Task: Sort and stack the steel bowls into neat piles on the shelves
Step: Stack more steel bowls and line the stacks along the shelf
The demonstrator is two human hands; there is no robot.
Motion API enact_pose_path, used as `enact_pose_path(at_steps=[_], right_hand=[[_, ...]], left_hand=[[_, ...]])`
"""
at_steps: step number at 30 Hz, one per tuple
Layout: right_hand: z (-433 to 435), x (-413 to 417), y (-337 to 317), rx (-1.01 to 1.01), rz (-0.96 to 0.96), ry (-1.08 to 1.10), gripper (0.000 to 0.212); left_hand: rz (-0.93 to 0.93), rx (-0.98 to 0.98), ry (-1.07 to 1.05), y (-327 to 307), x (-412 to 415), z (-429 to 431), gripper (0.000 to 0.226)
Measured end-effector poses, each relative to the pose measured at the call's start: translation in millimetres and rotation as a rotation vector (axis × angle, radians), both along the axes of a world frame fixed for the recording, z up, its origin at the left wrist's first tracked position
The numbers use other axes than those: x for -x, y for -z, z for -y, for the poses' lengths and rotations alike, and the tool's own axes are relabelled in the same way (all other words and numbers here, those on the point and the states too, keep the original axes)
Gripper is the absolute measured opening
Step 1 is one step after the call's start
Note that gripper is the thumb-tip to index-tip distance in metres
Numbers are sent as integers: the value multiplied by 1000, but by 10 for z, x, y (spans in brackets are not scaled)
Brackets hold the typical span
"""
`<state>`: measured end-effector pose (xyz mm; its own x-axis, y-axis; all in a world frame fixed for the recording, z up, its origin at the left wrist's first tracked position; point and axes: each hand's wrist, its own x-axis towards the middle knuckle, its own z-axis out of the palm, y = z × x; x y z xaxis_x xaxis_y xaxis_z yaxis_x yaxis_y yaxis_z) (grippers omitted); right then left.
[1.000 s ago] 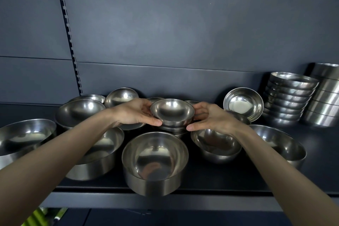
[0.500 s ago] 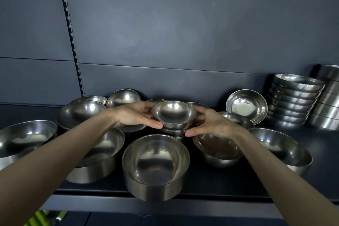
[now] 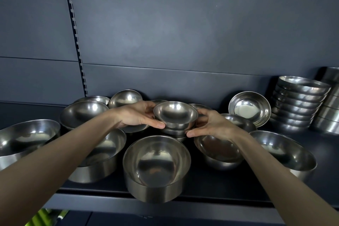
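A short pile of small steel bowls (image 3: 175, 115) sits mid-shelf, the top one open upward. My left hand (image 3: 136, 115) cups the pile's left side with the thumb under its rim. On the pile's right side rests my right hand (image 3: 211, 124), fingers wrapped behind. Loose steel bowls lie all around it: a deep straight-sided bowl (image 3: 156, 167) at the shelf's front edge, a round bowl (image 3: 218, 150) under my right wrist, and a wide bowl (image 3: 282, 152) to the right. The lower bowls of the held pile are partly hidden by my fingers.
A neat stack of shallow bowls (image 3: 299, 101) stands at the back right, with a taller stack (image 3: 330, 101) beside it. One small bowl (image 3: 249, 107) leans against the back wall. Large bowls (image 3: 27, 137) crowd the left of the dark shelf (image 3: 211, 185).
Both hands have stayed on the small pile. My right thumb has slid slightly lower along the pile's side. The view has shifted a little.
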<state>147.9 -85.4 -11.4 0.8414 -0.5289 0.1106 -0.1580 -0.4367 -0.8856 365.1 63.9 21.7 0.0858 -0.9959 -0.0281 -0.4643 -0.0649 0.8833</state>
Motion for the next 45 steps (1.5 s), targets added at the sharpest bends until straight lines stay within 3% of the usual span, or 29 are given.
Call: enact_pose_path(at_steps=[7,17,20,28,32,34,45], right_hand=[[-50,26,-56,-29,39,-49,58],[-59,43,-118,-61,52,58,77],[-97,67,-214,-54,64,77,70],[-260,40,-463,-27,126,76,47],[-309,-90,-534,10,136,40,33],[-356,-204,-557,18,130,10,31],[-557,-870,-478,-13,75,-32,35]], left_hand=[[14,-33,-12,-21,25,-7,49],[9,66,-49,-101,56,-22,41],[2,101,-66,-186,96,-46,45],[35,158,-122,-408,129,-214,29],[25,160,-185,-488,54,-360,45],[23,163,-219,-503,-18,-463,54],[16,112,-234,-435,-603,-719,50]])
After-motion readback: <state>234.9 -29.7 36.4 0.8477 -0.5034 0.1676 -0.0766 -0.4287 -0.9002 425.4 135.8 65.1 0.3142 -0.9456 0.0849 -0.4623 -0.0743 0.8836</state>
